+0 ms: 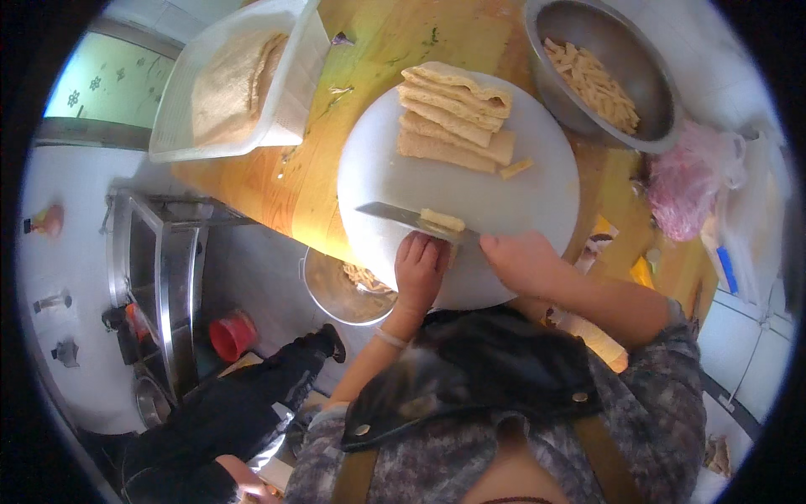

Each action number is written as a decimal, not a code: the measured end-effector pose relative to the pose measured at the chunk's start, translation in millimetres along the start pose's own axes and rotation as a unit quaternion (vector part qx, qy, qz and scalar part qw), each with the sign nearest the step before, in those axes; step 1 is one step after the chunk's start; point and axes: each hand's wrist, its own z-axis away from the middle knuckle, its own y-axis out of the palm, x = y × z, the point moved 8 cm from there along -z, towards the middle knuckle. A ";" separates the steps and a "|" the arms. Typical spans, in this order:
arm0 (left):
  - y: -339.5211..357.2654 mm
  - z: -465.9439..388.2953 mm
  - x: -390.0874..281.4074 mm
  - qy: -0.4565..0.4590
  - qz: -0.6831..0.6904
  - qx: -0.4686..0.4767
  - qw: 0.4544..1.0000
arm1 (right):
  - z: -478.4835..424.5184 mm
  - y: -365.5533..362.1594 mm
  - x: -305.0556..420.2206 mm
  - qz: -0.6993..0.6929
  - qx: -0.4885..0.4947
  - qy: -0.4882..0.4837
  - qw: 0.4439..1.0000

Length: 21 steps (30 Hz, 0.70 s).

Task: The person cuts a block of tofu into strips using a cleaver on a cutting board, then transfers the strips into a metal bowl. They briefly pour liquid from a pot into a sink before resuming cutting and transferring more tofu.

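Observation:
My right hand [526, 261] grips the handle of a kitchen knife [387, 213], whose blade points left across a round white cutting board [378, 170]. A cut strip of pale yellow food [442, 220], which looks like tofu sheet, lies on the blade. My left hand [419, 261] is right below the blade, fingertips curled on a narrow tofu piece [452, 257] largely hidden by the fingers and knife. Farther up the board lies a stack of folded tofu sheets [453, 120], with one loose strip [516, 169] at its lower right.
A white plastic basket [289, 113] of folded sheets stands at upper left. A metal bowl [655, 75] of cut strips is at upper right, beside a pink plastic bag [686, 183]. Below the wooden table [252, 189] are a metal pot [340, 302], a red bucket [233, 335] and another person's leg [252, 390].

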 end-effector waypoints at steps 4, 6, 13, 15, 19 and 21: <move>-13.7 -4.9 -8.2 0.018 0.021 0.014 1.000 | -30.0 -19.4 -27.3 -0.045 -0.014 0.049 0.998; -23.9 -4.1 -14.9 0.032 0.025 0.012 0.999 | -7.9 -37.0 -21.1 -0.021 -0.031 0.045 0.998; -8.4 14.7 -4.1 0.012 0.003 0.067 0.998 | 64.6 -37.9 21.1 0.055 0.036 -0.014 0.998; -4.7 15.7 -1.7 -0.001 -0.002 0.066 0.998 | 57.8 -26.2 18.9 0.049 0.045 -0.009 0.998; -7.2 13.6 -3.0 0.004 0.012 0.050 0.999 | 17.0 5.0 8.5 -0.005 0.011 -0.013 1.000; -12.7 9.0 -8.1 0.010 0.019 0.042 0.999 | -9.5 1.3 -4.6 -0.036 0.008 0.024 0.999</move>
